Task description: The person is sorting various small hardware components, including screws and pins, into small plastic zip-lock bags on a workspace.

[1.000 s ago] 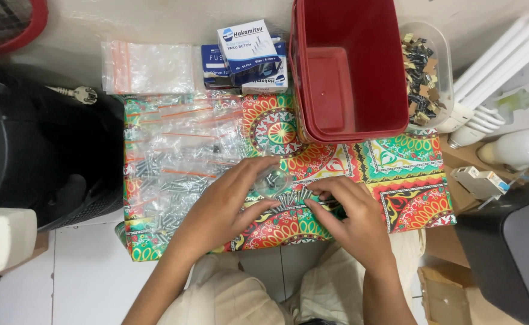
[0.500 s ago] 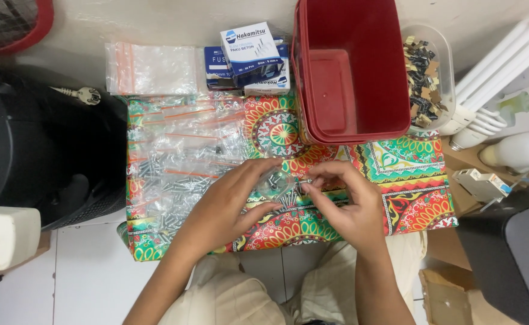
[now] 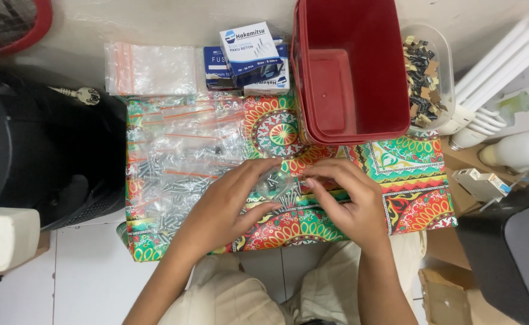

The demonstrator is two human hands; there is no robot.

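- Head view: the left hand [image 3: 228, 207] and the right hand [image 3: 351, 204] meet over a small clear plastic bag [image 3: 274, 183] that lies on the patterned cloth [image 3: 421, 180] covering the surface, just in front of the red tub.
- The left-hand fingers [image 3: 258, 171] curl over the bag's near edge and pinch it with the thumb below; the right-hand fingers [image 3: 321, 174] are drawn together at the bag's other side, thumb tip to fingertip, seemingly nipping its mouth or a screw.
- A little heap of small metal screws [image 3: 287, 198] sits between the two hands, touching the bag; too many and too small to count.
- Handling, as I judge it: the bag is thin, soft and slippery, and sags under weight, so it is best taken at the stiffer zip edge. The screws are hard, light singly, roll easily and scatter, so pinching them by the shank suits them.
- To the left lie filled zip bags of screws [image 3: 174, 174], overlapping; I cannot give an exact number, roughly half a dozen or more.
- One stack of empty zip bags [image 3: 151, 69] lies beyond the cloth.
- Small cardboard boxes [image 3: 249, 57]: at least three, stacked together.
- One red tub [image 3: 348, 66], with nothing in it.
- One clear tub of small dark parts [image 3: 427, 75], just beside the red one.
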